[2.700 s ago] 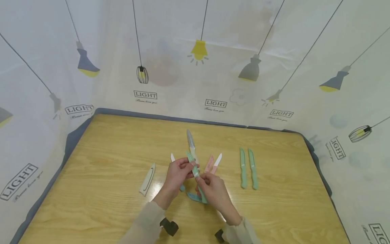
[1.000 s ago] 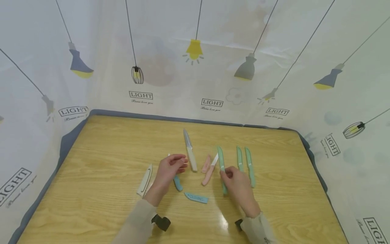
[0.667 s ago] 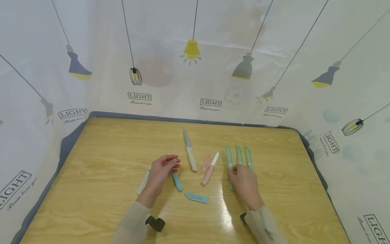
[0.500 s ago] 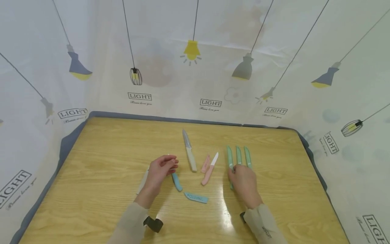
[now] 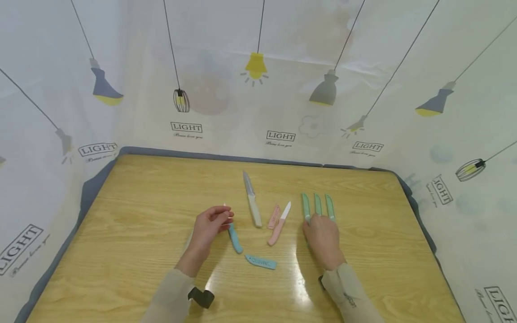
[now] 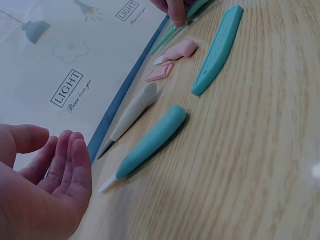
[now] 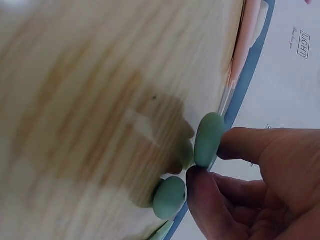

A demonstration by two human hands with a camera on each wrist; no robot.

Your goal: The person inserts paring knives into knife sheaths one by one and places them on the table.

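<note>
My right hand (image 5: 323,237) pinches the handle of a sheathed green knife (image 5: 305,205), the leftmost in a row of three. In the right wrist view its green handle (image 7: 209,140) sits between thumb and finger, with another green handle (image 7: 170,197) close by. The hand hides most of the handles in the head view. My left hand (image 5: 207,229) hovers with relaxed, bent fingers and holds nothing. Beneath and beside it lies a blue-handled knife (image 5: 235,240), its white blade partly covered by the fingers.
A cream-handled knife (image 5: 254,207) lies at mid-table, beside a pink knife (image 5: 277,231) and its pink sheath (image 5: 273,217). Nearer is a blue sheath (image 5: 260,261). The left hand mostly hides a cream sheath (image 5: 188,239). A printed curtain (image 5: 226,103) surrounds the table (image 5: 383,269).
Both hands held the green knife at first. The left let go and drew back left; the right carried the knife rightward and laid it beside the other two green ones.
</note>
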